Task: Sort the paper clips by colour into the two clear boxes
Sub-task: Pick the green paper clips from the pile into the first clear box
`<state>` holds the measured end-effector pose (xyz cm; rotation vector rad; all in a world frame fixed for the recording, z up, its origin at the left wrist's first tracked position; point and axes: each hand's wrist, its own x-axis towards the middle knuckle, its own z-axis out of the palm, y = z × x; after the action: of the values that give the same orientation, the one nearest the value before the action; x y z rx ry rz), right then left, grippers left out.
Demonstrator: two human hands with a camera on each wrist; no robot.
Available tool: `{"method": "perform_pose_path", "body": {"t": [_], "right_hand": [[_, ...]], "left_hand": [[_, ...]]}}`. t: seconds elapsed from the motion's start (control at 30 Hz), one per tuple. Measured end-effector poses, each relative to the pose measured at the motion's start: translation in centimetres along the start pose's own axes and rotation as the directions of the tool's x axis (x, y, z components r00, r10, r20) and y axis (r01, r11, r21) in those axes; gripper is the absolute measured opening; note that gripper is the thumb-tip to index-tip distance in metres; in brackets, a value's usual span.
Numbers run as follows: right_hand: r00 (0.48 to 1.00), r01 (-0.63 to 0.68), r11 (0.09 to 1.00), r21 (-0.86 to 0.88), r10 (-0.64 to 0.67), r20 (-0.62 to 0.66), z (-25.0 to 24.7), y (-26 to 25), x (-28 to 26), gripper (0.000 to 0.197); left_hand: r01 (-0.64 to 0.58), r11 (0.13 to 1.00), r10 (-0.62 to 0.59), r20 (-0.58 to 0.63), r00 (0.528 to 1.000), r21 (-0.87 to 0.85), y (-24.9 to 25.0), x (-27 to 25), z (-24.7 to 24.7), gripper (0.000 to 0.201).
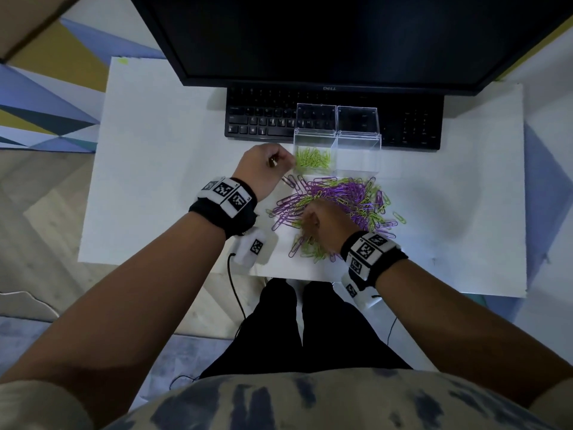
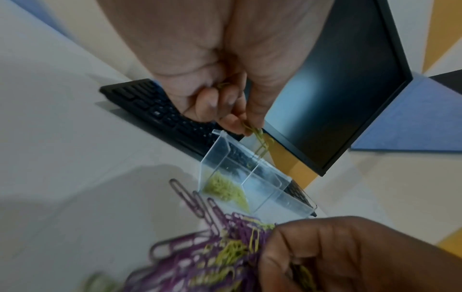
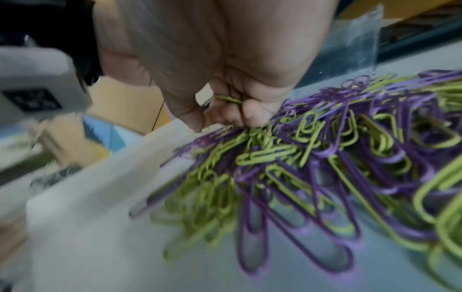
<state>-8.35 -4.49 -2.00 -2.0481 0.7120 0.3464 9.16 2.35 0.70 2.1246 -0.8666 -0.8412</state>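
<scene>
A mixed pile of purple and green paper clips [image 1: 338, 200] lies on the white table in front of two clear boxes. The left box [image 1: 299, 144] holds green clips [image 1: 313, 159]; the right box [image 1: 372, 150] looks empty. My left hand [image 1: 283, 161] is beside the left box's rim and pinches a few green clips [image 2: 261, 140] that dangle over the left box [image 2: 215, 158]. My right hand [image 1: 305, 231] is down in the pile's near side. Its fingers [image 3: 252, 115] are curled round several green clips [image 3: 228, 99] and touch the pile [image 3: 325, 158].
A black keyboard [image 1: 263, 119] and a dark monitor [image 1: 341, 35] stand right behind the boxes, whose open lids [image 1: 316, 114] lean over the keys. Stray clips [image 1: 400, 217] lie right of the pile. The table edge [image 1: 279, 274] is close to my right wrist.
</scene>
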Motion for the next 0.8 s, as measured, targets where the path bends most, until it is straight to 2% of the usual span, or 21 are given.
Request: {"method": "perform_pose_path", "body": {"t": [0.13,0.2,0.27,0.37,0.43,0.53,0.63,0.73,0.8], "right_hand": [[0.993,-0.076,0.984,0.159,0.09,-0.08,-2.6,0.1,-0.1,0.008],[0.983,-0.086,0.972,0.219,0.118,-0.138,-4.5,0.0,-0.1,0.014],[0.973,-0.066,0.951,0.301,0.128,-0.191,-6.4,-0.3,0.1,0.01],[0.958,-0.051,0.949,0.312,0.134,-0.252,-8.6,-0.6,1.1,0.009],[0.945,-0.037,0.951,0.306,0.133,-0.298,-9.5,-0.9,2.1,0.009],[0.937,0.001,0.987,0.162,0.056,-0.345,-9.8,-1.4,4.0,0.009],[0.949,0.002,1.0,-0.014,-0.006,-0.315,-9.5,-2.2,5.7,0.017],[0.961,0.021,0.984,-0.176,-0.068,-0.267,-8.9,-3.4,6.8,0.021],[0.97,0.025,0.967,-0.255,-0.086,-0.228,-8.4,-4.0,7.3,0.022]], "left_hand": [[-0.123,0.975,0.127,-0.009,0.992,0.184,2.3,2.6,0.3,0.014],[-0.161,0.945,0.158,0.036,0.987,0.284,3.0,3.9,0.8,0.014],[-0.204,0.906,0.176,0.109,0.978,0.371,3.4,4.8,1.5,0.016],[-0.275,0.845,0.198,0.209,0.958,0.458,3.3,5.4,2.4,0.021],[-0.286,0.83,0.194,0.233,0.953,0.479,3.0,5.6,2.7,0.025],[-0.284,0.829,0.191,0.233,0.954,0.482,3.0,5.5,3.0,0.029],[-0.265,0.854,0.191,0.203,0.96,0.447,3.0,5.1,2.7,0.031],[-0.231,0.917,0.21,0.099,0.973,0.326,2.8,4.2,1.8,0.026],[-0.174,0.967,0.178,-0.004,0.984,0.186,2.2,3.3,1.3,0.022]]}}
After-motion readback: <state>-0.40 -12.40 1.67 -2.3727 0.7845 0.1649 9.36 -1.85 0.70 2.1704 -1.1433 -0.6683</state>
